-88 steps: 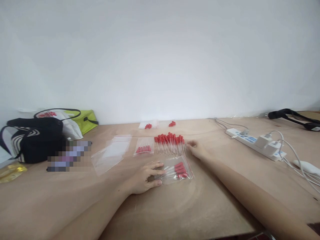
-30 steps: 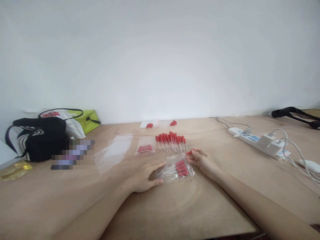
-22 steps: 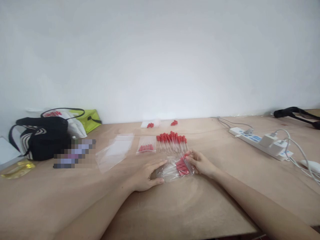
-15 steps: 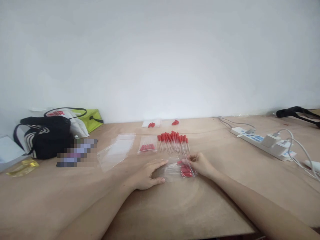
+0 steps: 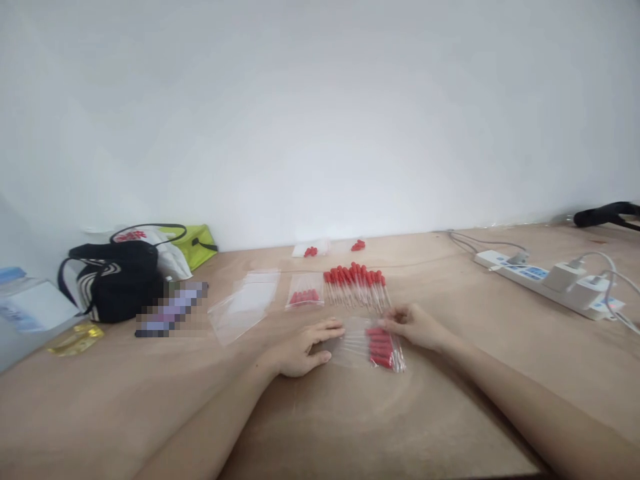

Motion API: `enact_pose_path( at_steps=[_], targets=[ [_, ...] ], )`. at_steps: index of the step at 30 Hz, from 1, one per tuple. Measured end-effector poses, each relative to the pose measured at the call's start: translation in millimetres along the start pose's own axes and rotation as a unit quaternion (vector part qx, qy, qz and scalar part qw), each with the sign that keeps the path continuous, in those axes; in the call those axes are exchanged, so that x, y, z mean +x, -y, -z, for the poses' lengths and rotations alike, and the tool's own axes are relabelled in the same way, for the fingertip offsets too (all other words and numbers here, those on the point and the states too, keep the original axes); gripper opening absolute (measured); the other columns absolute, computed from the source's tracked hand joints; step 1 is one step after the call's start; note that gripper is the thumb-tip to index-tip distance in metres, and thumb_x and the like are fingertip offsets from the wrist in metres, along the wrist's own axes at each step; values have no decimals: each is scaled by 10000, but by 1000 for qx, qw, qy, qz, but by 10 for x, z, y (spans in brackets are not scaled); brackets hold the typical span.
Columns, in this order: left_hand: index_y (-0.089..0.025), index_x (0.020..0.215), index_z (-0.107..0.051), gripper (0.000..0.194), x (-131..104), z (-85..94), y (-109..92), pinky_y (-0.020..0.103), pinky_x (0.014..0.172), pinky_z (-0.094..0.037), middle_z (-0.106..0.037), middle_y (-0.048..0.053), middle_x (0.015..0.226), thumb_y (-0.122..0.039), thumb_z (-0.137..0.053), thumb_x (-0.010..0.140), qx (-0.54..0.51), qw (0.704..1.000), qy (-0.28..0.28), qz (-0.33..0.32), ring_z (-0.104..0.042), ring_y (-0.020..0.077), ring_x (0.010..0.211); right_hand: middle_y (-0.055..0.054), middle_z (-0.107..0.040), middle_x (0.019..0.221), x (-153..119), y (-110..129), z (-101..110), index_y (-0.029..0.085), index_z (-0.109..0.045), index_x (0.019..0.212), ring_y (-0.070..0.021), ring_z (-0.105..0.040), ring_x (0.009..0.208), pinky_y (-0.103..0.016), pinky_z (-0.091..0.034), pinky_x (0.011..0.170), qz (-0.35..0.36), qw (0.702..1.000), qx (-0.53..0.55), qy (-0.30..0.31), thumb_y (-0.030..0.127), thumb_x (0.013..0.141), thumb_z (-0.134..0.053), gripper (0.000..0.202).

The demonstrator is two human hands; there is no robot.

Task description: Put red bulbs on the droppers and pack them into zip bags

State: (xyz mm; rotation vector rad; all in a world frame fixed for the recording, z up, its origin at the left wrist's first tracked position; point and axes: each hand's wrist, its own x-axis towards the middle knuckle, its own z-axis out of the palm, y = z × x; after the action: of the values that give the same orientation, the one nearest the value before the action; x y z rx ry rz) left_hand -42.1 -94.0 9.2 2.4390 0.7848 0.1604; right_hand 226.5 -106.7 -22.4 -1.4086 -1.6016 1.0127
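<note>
A clear zip bag [image 5: 354,343] lies flat in front of me. Inside it, several thin sticks with red ends [image 5: 381,349] lie side by side, red ends toward the right. My left hand [image 5: 311,345] rests at the bag's left edge, thumb and fingers spread apart. At the upper right corner, my right hand [image 5: 414,327] has thumb and forefinger pinched together on the bag beside the top red end. Just beyond the bag is a pile of loose red-ended sticks [image 5: 356,277]. Left of the pile sits another filled zip bag [image 5: 305,293].
Flat clear bags [image 5: 253,300] lie left of centre. Small red pieces [image 5: 359,245] lie near the wall. A power strip [image 5: 543,283] with chargers and cables is at right. A black bag [image 5: 127,280], a phone-like blurred object [image 5: 173,310] and a plastic bottle [image 5: 30,300] stand at left.
The bag's right end, lifted and creased before, now lies flatter with its red ends in a row. My right hand has shifted to the bag's upper corner. The camera view has turned slightly left.
</note>
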Motion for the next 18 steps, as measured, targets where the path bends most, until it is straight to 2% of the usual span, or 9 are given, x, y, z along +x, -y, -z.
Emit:
enact_pose_path(
  at_steps=[2, 5, 7, 9, 11, 13, 15, 18],
  targets=[
    [-287, 1246, -384, 477, 11, -27, 13, 401, 1021, -231, -306, 9, 1358, -175, -458, 788, -7, 999, -46, 20, -271, 207, 1239, 35, -509, 482, -12, -10, -26, 155, -513, 561, -65, -433, 424, -183, -319, 386, -8, 1000, 16, 12, 406, 574, -653, 287],
    [-240, 1184, -447, 422, 62, -81, 74, 379, 964, -328, -392, 53, 1279, -201, -494, 766, -32, 984, -169, 48, -373, 216, 1163, 63, -443, 412, -51, 25, -40, 176, -437, 571, -52, -380, 345, -174, -272, 328, -56, 994, 83, 38, 473, 593, -620, 349],
    [-196, 1103, -484, 356, 105, -109, 127, 351, 834, -437, -502, 82, 1115, -267, -522, 756, -74, 959, -258, 92, -501, 207, 997, 71, -439, 418, -80, 66, -40, 184, -412, 597, -46, -376, 335, -165, -273, 316, -71, 984, 154, 59, 508, 606, -603, 377],
    [-171, 1059, -471, 355, 131, -116, 153, 317, 663, -488, -564, 56, 854, -358, -521, 762, -146, 924, -311, 167, -570, 169, 744, 72, -453, 449, -96, 95, -44, 183, -409, 623, -41, -392, 349, -157, -296, 321, -81, 966, 234, 70, 503, 608, -617, 382],
    [-177, 1104, -421, 432, 128, -104, 123, 284, 558, -478, -536, -3, 652, -434, -506, 768, -249, 890, -306, 227, -552, 129, 559, 71, -461, 470, -96, 100, -66, 179, -415, 635, -38, -412, 369, -153, -326, 336, -82, 943, 313, 75, 471, 606, -647, 373],
    [-214, 1208, -333, 549, 107, -87, 33, 271, 557, -472, -535, -25, 600, -453, -533, 755, -371, 863, -255, 230, -555, 114, 516, 68, -474, 491, -90, 91, -110, 177, -420, 633, -40, -444, 400, -158, -375, 374, -73, 919, 382, 69, 429, 601, -675, 361],
    [-262, 1272, -266, 650, 93, -90, -87, 291, 654, -474, -591, 2, 688, -408, -596, 730, -476, 833, -207, 193, -596, 120, 604, 60, -502, 532, -94, 87, -176, 178, -422, 630, -52, -499, 463, -183, -441, 457, -63, 897, 431, 70, 392, 601, -692, 346],
    [-240, 1207, -410, 553, 119, -157, -227, 315, 775, -449, -616, 48, 871, -360, -632, 715, -566, 790, -179, 154, -607, 148, 771, 50, -542, 605, -128, 111, -291, 179, -420, 634, -75, -560, 578, -239, -488, 604, -52, 881, 456, 116, 360, 625, -686, 322]
  ],
)
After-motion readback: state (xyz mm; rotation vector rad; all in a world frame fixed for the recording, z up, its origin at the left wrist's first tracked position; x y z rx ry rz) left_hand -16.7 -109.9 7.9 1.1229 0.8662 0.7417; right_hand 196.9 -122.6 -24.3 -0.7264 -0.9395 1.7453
